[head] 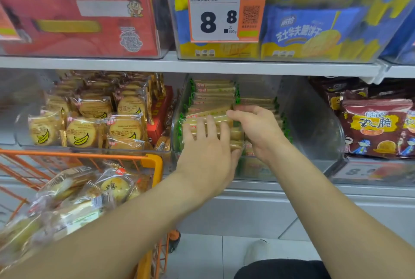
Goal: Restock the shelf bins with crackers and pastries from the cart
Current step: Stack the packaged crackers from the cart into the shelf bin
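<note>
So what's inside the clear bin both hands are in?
The clear bin holds stacked green-edged cracker packs. The left hand and right hand cover the front packs; the bin's bottom isn't visible.

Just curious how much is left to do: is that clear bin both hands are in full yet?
Not full. Cracker packs fill the clear bin's left side; its right side shows bare wall.

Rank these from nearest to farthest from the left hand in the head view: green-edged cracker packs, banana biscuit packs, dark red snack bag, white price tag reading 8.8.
1. Green-edged cracker packs: under the left hand, middle bin.
2. Banana biscuit packs: left bin.
3. White price tag: shelf above.
4. Dark red snack bag: far right.
</note>
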